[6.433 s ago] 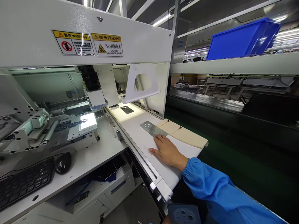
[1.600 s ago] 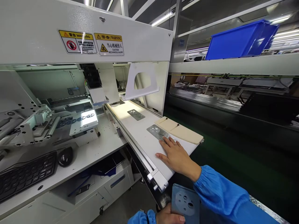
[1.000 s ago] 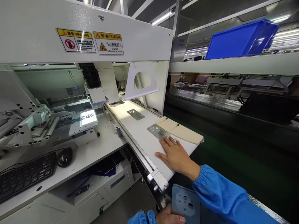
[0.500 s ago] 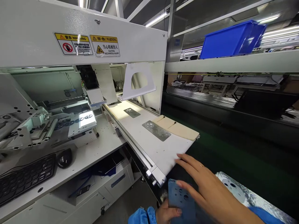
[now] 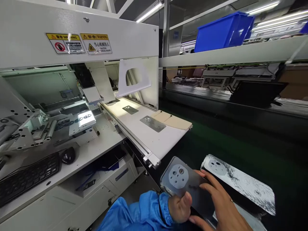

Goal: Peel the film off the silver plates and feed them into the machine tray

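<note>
A dark phone back cover (image 5: 197, 195) with a round, pale camera area full of holes is held low in front of me, just off the end of the white belt. My left hand (image 5: 179, 207), in a blue sleeve, grips its near edge with the thumb raised and its fingers hidden beneath. Across the cover's other end lies my right hand (image 5: 223, 205), fingertips on the far edge and thumb at the near edge. Beside it rests a glossy, speckled back cover (image 5: 247, 186) on the dark green surface. A paler sheet partly shows under my right hand.
Two back covers lie on the white conveyor belt (image 5: 154, 141), beside a beige guide plate (image 5: 173, 120). The belt runs into a white machine (image 5: 134, 35) with warning labels. At left are a keyboard (image 5: 29, 176) and a mouse (image 5: 68, 155). A blue bin (image 5: 216, 35) stands on a shelf.
My right hand has moved from near the belt's end down onto the held cover. That cover now shows larger and tilted to the right. The view has shifted right.
</note>
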`<state>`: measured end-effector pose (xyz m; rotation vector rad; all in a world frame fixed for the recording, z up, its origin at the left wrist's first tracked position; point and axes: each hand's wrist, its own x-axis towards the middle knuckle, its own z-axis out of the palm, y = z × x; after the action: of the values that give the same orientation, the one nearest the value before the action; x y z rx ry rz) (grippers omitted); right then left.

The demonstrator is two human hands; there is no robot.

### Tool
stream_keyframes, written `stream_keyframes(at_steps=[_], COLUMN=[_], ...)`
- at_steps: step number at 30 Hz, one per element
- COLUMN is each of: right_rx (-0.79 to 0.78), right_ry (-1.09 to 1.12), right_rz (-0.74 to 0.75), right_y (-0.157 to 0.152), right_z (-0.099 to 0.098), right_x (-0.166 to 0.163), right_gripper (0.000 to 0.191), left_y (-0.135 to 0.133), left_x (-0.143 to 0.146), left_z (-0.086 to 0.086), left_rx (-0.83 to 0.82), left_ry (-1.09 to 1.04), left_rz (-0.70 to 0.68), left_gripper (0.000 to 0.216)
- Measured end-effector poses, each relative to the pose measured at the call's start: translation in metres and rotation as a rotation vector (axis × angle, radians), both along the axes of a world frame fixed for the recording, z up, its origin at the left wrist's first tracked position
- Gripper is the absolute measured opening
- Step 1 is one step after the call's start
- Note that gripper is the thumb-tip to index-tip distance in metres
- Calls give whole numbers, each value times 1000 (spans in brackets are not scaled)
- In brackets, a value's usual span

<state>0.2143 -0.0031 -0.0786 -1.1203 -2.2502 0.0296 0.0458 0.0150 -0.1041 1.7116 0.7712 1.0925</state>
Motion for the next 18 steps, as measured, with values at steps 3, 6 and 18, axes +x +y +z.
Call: stream_keyframes(at_steps=[3, 6, 18], right_rx=[42, 41, -209], right_ry=[-8, -32, -73], right_rz=[-18, -33, -428], right_y=[-1, -2, 58], right_z=[5, 3, -6], right_x=[-2, 2, 125], right_gripper=[36, 33, 45], left_y=[-1, 3, 15], left_x=[5, 9, -1], left_z=[3, 0, -58], left_rx=[30, 18, 12], left_ry=[87, 54, -93], left_rz=[6, -92, 74], left_gripper=[79, 80, 74])
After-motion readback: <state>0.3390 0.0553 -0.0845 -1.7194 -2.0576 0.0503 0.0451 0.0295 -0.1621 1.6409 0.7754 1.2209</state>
